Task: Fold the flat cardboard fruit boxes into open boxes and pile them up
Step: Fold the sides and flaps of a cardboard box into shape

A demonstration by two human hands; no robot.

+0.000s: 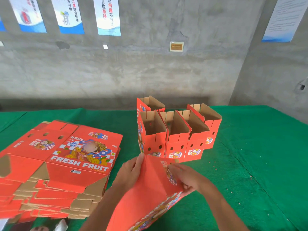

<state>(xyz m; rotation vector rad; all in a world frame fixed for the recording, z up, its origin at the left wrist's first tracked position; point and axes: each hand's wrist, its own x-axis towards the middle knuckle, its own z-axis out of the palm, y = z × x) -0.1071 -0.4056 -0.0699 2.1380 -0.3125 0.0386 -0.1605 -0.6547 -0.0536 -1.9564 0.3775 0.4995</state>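
Hands: left hand and right hand each grasp an edge of the half-folded box, held above the near table edge.
Left side: stack of flat boxes lies just beside the left forearm.
Ahead: 5 folded boxes stand upright, touching one another, near the held one.
Right side: green cloth lies bare to the table's edge.
Behind: concrete wall with posters.
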